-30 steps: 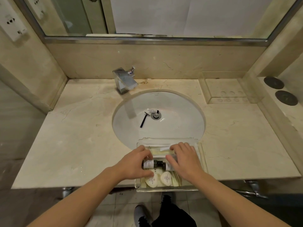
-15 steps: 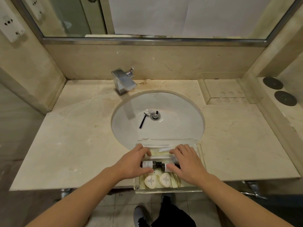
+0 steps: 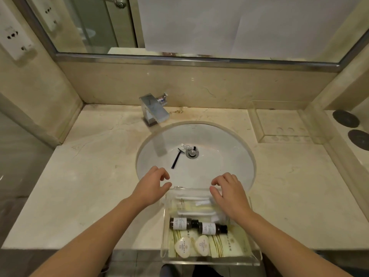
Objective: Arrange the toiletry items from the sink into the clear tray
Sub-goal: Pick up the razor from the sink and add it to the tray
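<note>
My left hand [image 3: 151,184] and right hand [image 3: 227,191] hover empty, fingers loosely curled, over the far edge of the clear tray [image 3: 256,256] on the table [image 3: 83,188]. In the sink [image 3: 225,156] lie a razor [image 3: 176,159] and small tube [image 3: 187,146], probably next to fetch. The tray's far wall is hard to trace.

The counter [image 3: 85,186] looks like polished beige marble with faint veins, smooth and softly glossy. The sink [image 3: 219,156] is white glazed ceramic, shiny, with a bright metal drain [image 3: 192,153]. The faucet [image 3: 153,108] is chromed metal, mirror-like. The clear tray [image 3: 209,261] is transparent glossy plastic with thick edges. In it lie 2 dark bottles [image 3: 180,223] with matt white paper labels and 2 white wrapped soaps [image 3: 182,249]. The razor [image 3: 176,160] looks black plastic.
</note>
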A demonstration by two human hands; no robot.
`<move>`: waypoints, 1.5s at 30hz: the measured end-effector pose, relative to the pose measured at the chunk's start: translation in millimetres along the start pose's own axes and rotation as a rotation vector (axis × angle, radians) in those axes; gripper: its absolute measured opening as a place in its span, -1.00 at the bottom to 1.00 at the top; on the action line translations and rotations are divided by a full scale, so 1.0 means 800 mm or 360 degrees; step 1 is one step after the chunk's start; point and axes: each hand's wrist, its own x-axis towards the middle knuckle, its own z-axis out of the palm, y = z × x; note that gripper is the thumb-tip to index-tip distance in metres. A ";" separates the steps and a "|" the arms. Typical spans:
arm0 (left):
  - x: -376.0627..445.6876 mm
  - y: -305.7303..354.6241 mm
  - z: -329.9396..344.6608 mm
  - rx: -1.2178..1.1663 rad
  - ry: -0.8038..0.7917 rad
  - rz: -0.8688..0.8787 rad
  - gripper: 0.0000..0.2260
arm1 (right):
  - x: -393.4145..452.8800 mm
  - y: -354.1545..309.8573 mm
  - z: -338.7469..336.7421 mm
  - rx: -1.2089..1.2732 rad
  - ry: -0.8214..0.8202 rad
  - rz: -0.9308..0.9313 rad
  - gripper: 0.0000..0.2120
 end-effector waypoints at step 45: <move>0.214 -0.047 0.101 0.0208 -0.0255 -0.0682 -0.82 | 0.289 0.090 0.135 -0.0240 -0.0440 0.0175 -0.78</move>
